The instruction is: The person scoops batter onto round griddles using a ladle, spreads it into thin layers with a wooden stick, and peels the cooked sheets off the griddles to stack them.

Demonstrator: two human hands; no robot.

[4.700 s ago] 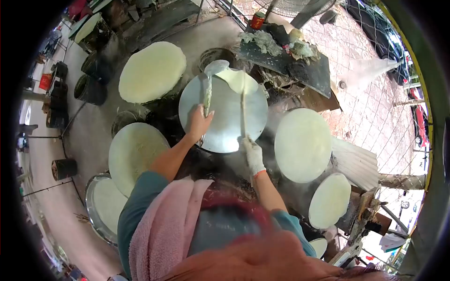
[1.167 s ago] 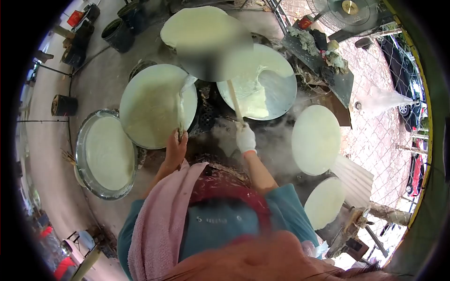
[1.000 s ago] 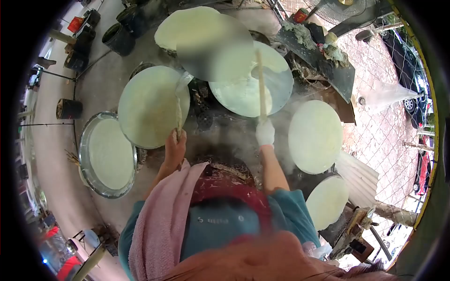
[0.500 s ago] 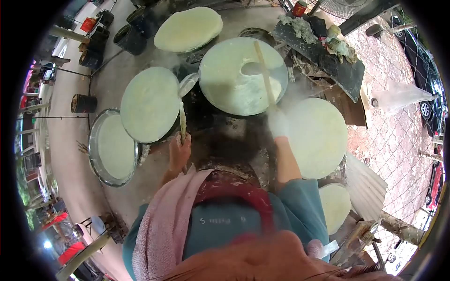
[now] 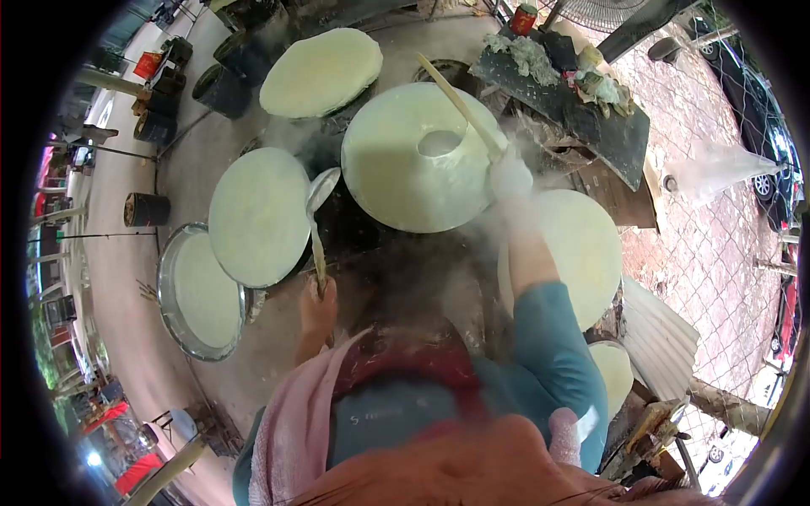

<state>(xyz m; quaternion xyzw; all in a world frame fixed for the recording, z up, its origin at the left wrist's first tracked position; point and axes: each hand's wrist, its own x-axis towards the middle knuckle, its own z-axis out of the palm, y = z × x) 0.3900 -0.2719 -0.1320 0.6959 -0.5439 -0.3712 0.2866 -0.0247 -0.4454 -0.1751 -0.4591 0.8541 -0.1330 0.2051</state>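
My left hand (image 5: 318,305) is closed around the handle of a ladle (image 5: 322,190), whose metal bowl points away from me beside a round pale sheet (image 5: 260,215). My right hand (image 5: 510,175), in a white glove, grips a long flat wooden stick (image 5: 460,103). The stick slants over the right part of a large round pan (image 5: 388,169) coated with pale batter. Near its middle lies a greyish oval patch (image 5: 442,143); I cannot tell if it is a tool or bare surface. Steam blurs the gloved fingers.
More round pale surfaces stand at the far left (image 5: 325,72) and right (image 5: 574,253). A metal basin (image 5: 173,316) holds pale liquid at left. A dark board (image 5: 582,114) carries cloths and a red can (image 5: 523,18). Black buckets (image 5: 221,91) and a wire fence (image 5: 717,219) lie beyond.
My right hand has moved up and slightly right, and the stick now slants further left. The batter's bright patch at lower right has evened out. My left hand stays on the ladle.
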